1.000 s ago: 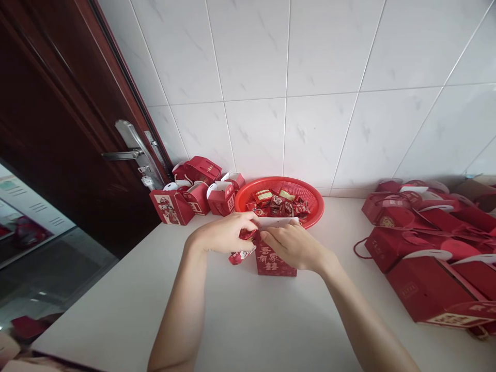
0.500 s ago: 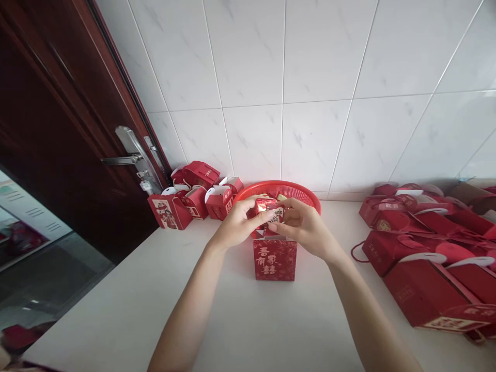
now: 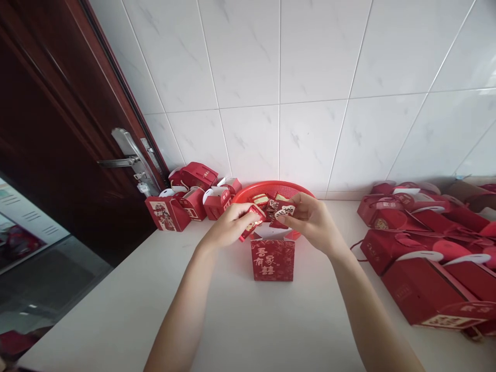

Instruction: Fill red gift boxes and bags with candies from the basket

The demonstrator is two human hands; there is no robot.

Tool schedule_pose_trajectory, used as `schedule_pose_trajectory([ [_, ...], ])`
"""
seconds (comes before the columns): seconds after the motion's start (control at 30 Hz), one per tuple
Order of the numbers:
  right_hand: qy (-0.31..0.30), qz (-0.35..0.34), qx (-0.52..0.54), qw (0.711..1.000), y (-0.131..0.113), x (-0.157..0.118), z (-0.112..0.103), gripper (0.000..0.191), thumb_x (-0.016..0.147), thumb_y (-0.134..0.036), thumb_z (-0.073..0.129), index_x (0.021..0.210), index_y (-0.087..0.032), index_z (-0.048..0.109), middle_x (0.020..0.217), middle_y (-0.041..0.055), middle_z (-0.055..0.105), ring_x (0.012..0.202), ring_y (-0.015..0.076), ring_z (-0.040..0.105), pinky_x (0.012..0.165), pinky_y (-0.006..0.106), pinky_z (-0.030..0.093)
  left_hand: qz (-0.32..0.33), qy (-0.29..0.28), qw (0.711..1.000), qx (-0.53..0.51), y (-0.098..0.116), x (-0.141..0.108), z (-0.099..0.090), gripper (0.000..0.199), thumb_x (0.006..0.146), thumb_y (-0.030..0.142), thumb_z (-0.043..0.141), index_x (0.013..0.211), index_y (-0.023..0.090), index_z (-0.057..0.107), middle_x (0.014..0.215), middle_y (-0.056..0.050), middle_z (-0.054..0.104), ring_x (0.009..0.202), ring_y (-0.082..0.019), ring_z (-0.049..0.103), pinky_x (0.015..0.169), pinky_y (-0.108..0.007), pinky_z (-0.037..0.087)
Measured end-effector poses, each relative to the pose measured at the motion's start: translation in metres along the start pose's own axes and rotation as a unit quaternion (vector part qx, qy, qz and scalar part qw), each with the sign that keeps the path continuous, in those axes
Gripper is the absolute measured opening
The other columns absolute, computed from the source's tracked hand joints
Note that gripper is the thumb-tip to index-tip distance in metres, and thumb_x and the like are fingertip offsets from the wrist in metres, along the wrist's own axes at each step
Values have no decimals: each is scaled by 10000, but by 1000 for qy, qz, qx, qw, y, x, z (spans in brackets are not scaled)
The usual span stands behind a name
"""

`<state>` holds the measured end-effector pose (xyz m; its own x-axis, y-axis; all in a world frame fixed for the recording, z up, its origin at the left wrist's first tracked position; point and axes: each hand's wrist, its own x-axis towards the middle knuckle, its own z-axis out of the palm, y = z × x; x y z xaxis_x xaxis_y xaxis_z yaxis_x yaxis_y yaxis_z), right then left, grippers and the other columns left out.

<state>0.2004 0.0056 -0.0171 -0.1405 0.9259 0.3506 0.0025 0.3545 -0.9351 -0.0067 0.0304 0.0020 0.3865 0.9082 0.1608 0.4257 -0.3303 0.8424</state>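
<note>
A small red box (image 3: 273,261) with white lettering stands upright on the white table, its top open. My left hand (image 3: 229,225) pinches a red candy packet (image 3: 252,223) above the box's left side. Over its right side, my right hand (image 3: 310,219) grips a dark red packet (image 3: 284,211) with a white printed patch. Behind the box is a red mesh basket (image 3: 277,187) holding several wrapped packets, partly hidden by my hands.
Several red boxes (image 3: 169,213) stand by the wall at the left, near a dark door (image 3: 58,103) with a metal handle. Many more red boxes (image 3: 434,294) crowd the table's right side. A tiled wall (image 3: 248,62) rises behind.
My hands have moved apart, each with a packet, leaving the box's top and the basket's contents more visible. The view has shifted slightly.
</note>
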Motion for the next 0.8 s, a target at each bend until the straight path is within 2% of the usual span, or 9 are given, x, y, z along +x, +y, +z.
schedule_pose_trajectory([
  [0.13, -11, 2, -20, 1000, 1, 1, -4, 340, 725, -412, 809, 911, -195, 624, 941, 73, 735, 828, 231, 708, 733, 383, 586, -32, -12, 996, 80, 4, -4, 2, 367, 815, 435, 628, 598, 198, 451, 525, 50, 379, 466, -95, 362, 454, -245, 246],
  [0.23, -22, -5, -56, 998, 2, 1, -5, 292, 749, -401, 782, 910, -195, 652, 886, 58, 730, 809, 219, 697, 711, 363, 580, -36, -21, 990, 137, 4, -3, 7, 366, 806, 518, 653, 652, 193, 580, 510, 45, 438, 441, -104, 386, 442, -255, 242],
  [0.33, -37, -7, -95, 995, 3, 1, -6, 242, 778, -377, 749, 908, -189, 669, 860, 46, 718, 791, 201, 685, 684, 332, 569, -49, -45, 983, 171, 3, -3, 9, 306, 836, 491, 607, 793, 200, 688, 539, 37, 505, 434, -117, 434, 437, -256, 270],
  [0.43, -55, -7, -119, 991, 5, 1, -6, 187, 797, -333, 716, 909, -187, 679, 863, 40, 710, 765, 183, 674, 673, 316, 558, -77, -79, 975, 195, 0, -3, 8, 231, 820, 422, 600, 757, 207, 657, 516, 43, 496, 409, -128, 454, 417, -256, 272],
  [0.53, -80, -11, -130, 988, 5, 2, -5, 162, 812, -304, 692, 929, -192, 691, 869, 40, 710, 770, 182, 673, 690, 319, 552, -79, -76, 969, 220, -4, -3, 7, 301, 780, 387, 618, 569, 206, 501, 445, 45, 425, 386, -126, 428, 420, -264, 234],
  [0.6, -96, -13, -138, 986, 5, 1, -4, 136, 823, -275, 674, 927, -190, 693, 870, 40, 712, 784, 184, 670, 701, 318, 547, -89, -78, 965, 233, -4, -4, 7, 320, 744, 376, 640, 540, 208, 459, 436, 47, 411, 390, -124, 414, 433, -266, 220],
  [0.7, -123, -14, -155, 980, 2, 0, -4, 91, 836, -190, 621, 906, -184, 679, 864, 35, 710, 777, 173, 659, 688, 302, 530, -102, -115, 956, 250, 1, -6, 8, 226, 688, 374, 678, 606, 211, 543, 482, 48, 464, 425, -135, 448, 459, -263, 246],
  [0.8, -150, -8, -169, 974, 0, -2, -5, 122, 850, -146, 587, 936, -184, 665, 864, 30, 713, 765, 169, 662, 664, 286, 515, -69, -143, 948, 276, 8, -13, 9, 193, 642, 371, 719, 718, 228, 615, 621, 27, 587, 573, -180, 559, 517, -261, 306],
])
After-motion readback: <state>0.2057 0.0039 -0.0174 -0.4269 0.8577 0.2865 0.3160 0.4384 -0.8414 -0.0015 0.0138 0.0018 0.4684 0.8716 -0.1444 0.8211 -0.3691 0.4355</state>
